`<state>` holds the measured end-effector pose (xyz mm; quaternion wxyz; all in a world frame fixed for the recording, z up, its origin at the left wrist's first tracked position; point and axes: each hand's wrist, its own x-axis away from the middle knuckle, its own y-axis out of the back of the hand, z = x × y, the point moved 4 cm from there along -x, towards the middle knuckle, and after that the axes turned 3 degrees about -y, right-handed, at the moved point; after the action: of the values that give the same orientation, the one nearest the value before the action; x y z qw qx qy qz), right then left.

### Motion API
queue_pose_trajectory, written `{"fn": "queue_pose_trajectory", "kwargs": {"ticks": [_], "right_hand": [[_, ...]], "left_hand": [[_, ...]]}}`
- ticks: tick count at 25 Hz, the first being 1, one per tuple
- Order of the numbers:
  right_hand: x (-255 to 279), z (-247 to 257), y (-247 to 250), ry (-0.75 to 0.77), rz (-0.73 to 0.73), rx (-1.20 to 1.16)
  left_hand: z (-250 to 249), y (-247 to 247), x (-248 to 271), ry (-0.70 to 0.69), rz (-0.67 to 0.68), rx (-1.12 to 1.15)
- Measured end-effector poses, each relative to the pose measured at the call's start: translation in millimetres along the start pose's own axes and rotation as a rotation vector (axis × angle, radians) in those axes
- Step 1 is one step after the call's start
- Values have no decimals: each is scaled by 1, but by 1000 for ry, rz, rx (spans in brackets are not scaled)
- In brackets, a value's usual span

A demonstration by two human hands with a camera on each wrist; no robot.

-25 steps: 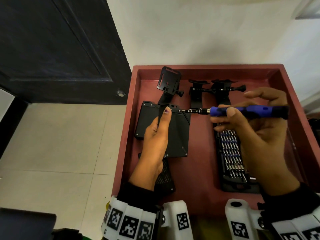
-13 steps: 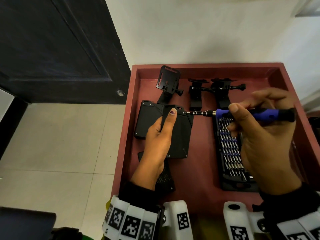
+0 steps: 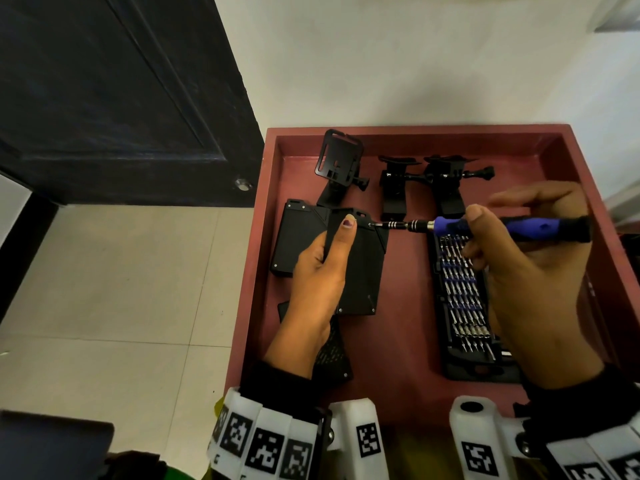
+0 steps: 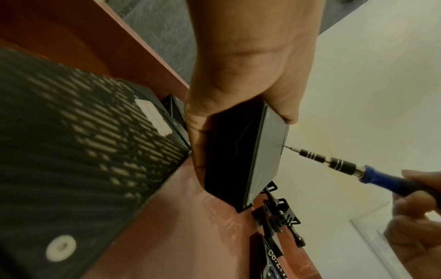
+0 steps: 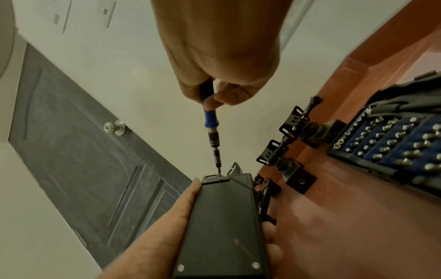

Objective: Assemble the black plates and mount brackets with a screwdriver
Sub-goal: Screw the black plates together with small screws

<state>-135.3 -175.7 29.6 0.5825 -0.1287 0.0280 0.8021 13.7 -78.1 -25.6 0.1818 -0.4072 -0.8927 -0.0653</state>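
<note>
My left hand (image 3: 332, 251) grips a black plate (image 3: 363, 271) and holds it tilted up from the red tray (image 3: 415, 130), thumb on its front face. My right hand (image 3: 491, 216) pinches a blue and black screwdriver (image 3: 512, 228) that lies level. Its tip sits in a screw at the plate's upper right corner (image 5: 219, 176). A second black plate (image 3: 298, 237) lies flat behind the first. Three black mount brackets (image 3: 341, 161) (image 3: 394, 188) (image 3: 446, 181) stand along the tray's far side. The left wrist view shows the held plate (image 4: 238, 160) edge-on with the screwdriver (image 4: 339, 166) touching it.
An open case of screwdriver bits (image 3: 464, 306) lies under my right hand. A perforated black plate (image 3: 332, 355) lies beneath my left wrist. A dark door (image 3: 104, 98) and tiled floor (image 3: 121, 289) lie left of the tray, and a white wall stands behind it.
The held plate and screwdriver have shifted slightly right. My right thumb and fingers have moved along the handle while the tip stays at the same corner screw.
</note>
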Motion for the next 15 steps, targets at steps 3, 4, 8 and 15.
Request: {"fn": "queue_pose_trajectory", "kwargs": {"ticks": [3,4,8,15], "right_hand": [[-2,1,-1,-2,21,-60],[-2,1,-1,-19,35,-75],[-2,0,-2,-59,140,-114],[-2,1,5,-48,-10,105]], "left_hand": [[2,-1,0,10,-1,9],[3,0,-1,13,-10,23],[7,1,-3,6,-43,57],[3,2,-2,6,-10,42]]}}
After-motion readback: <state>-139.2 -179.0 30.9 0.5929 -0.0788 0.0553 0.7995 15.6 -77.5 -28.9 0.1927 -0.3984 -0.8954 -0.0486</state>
